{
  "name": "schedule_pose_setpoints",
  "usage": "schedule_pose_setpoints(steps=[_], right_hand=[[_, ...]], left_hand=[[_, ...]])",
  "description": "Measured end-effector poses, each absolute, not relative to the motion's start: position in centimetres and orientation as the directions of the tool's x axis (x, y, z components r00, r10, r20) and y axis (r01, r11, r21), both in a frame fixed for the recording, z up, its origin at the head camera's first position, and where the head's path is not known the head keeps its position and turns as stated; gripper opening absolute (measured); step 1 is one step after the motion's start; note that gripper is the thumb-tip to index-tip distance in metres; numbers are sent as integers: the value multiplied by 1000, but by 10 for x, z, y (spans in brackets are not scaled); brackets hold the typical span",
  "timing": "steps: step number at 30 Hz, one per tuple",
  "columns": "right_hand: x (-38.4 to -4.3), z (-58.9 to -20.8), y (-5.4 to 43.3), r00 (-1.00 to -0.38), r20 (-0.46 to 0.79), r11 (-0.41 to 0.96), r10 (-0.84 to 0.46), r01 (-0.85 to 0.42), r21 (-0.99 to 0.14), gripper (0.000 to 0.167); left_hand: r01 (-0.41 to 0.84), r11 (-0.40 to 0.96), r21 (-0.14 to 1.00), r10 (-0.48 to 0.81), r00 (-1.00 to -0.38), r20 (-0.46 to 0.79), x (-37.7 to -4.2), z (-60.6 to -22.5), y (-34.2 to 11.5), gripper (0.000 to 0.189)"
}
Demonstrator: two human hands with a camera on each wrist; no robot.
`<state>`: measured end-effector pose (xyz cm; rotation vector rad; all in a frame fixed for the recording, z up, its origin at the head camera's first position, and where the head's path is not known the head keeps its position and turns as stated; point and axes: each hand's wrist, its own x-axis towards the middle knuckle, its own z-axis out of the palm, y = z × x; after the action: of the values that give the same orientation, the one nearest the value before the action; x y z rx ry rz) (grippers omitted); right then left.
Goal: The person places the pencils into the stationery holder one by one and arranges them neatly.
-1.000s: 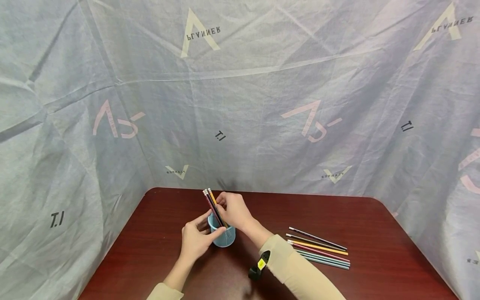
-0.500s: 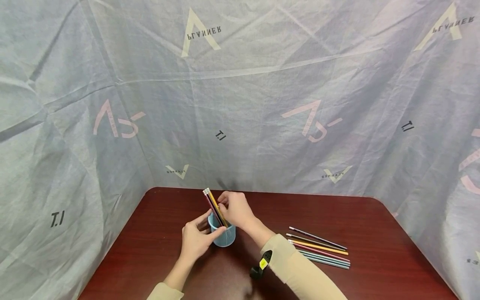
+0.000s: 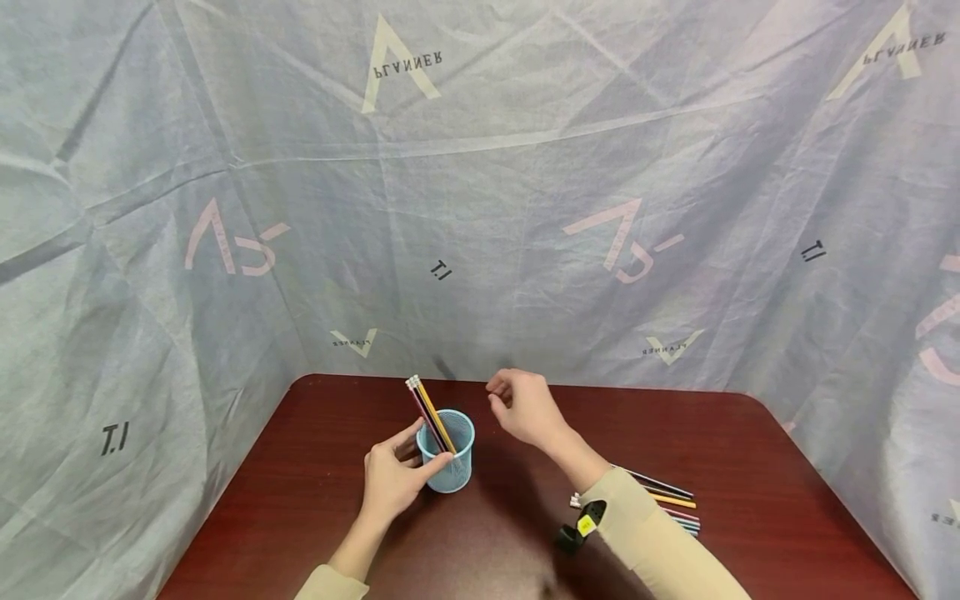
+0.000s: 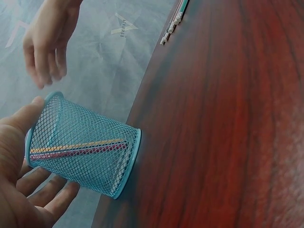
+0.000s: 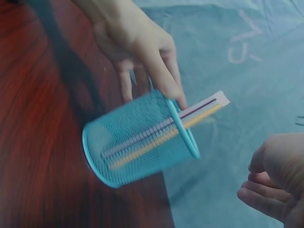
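Observation:
A light blue mesh pencil cup (image 3: pixel 456 477) stands on the table, with several pencils (image 3: pixel 429 410), among them dark red, black and yellow ones, leaning left inside it, white ends up. My left hand (image 3: pixel 392 479) holds the cup at its rim from the left, the thumb at the near side and the fingers round the far side. My right hand (image 3: pixel 528 408) is in the air to the right of the cup, apart from it, fingers loosely bent with nothing between them. In the right wrist view the pencil ends (image 5: pixel 219 100) stick out past the rim.
Several more pencils (image 3: pixel 673 501) lie on the dark red table (image 3: pixel 315 467) at the right, partly hidden by my right sleeve (image 3: pixel 645 525). A grey printed cloth (image 3: pixel 480 200) hangs behind and at the sides of the table.
My right hand has moved from the cup's mouth to the right, away from the pencils. The yellow pencil's end now sits closer to the others. My left hand and the cup stay put.

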<state>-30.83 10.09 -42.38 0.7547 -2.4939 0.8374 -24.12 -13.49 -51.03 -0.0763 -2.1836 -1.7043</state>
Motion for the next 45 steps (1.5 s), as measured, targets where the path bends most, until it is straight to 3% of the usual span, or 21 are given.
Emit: schedule_pose_setpoints(steps=[9,21,45], right_hand=[[-307,-415,162,-781,522,734,-342,-569,-370,8],[-293,-421,238,-841,458,814,-289,-467,-345,8],[-276,-472,301,-904,304,849,-299,-398,-347,10]], left_hand=[[278,276,920,-173,-927,332,-241,-510,-134,76],[263,255,930,-185,-931,314,-241,-511,-136,76],[264,264,928,-191,-929,318,-241,-512,-134,76]])
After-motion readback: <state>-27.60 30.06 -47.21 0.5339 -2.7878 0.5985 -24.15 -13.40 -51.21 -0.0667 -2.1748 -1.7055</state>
